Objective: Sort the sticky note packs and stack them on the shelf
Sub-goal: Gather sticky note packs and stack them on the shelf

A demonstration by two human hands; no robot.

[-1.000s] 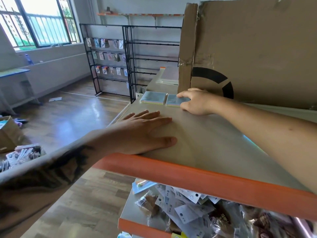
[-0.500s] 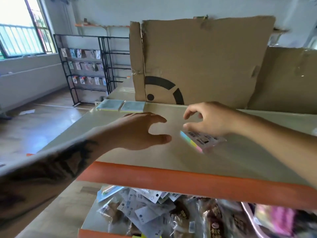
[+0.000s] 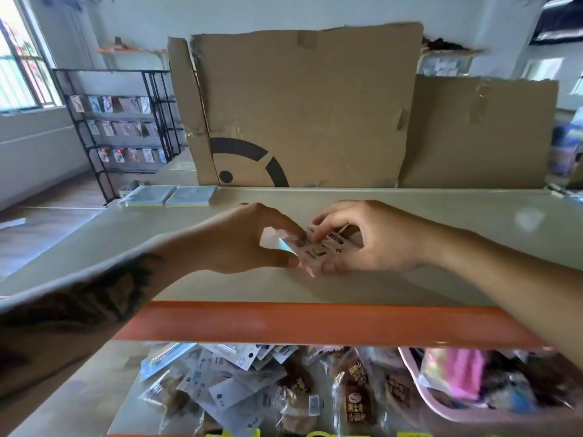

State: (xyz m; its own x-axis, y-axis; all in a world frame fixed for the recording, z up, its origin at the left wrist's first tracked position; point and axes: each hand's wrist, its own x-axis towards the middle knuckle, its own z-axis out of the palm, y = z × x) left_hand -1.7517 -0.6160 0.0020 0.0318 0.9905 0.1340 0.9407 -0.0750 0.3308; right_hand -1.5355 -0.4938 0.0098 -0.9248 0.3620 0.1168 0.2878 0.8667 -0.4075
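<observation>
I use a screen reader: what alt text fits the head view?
Both hands, left hand and right hand, hold one sticky note pack above a shelf. Two packs lie by a cardboard sheet.

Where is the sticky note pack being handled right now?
Head view, centre: the pack is pinched between the left hand and right hand, above the shelf top.

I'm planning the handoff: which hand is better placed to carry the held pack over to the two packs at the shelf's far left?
Left, probably. The left hand already pinches the clear-wrapped printed sticky note pack and is nearer the two pale blue packs; the right hand would reach across.
</observation>
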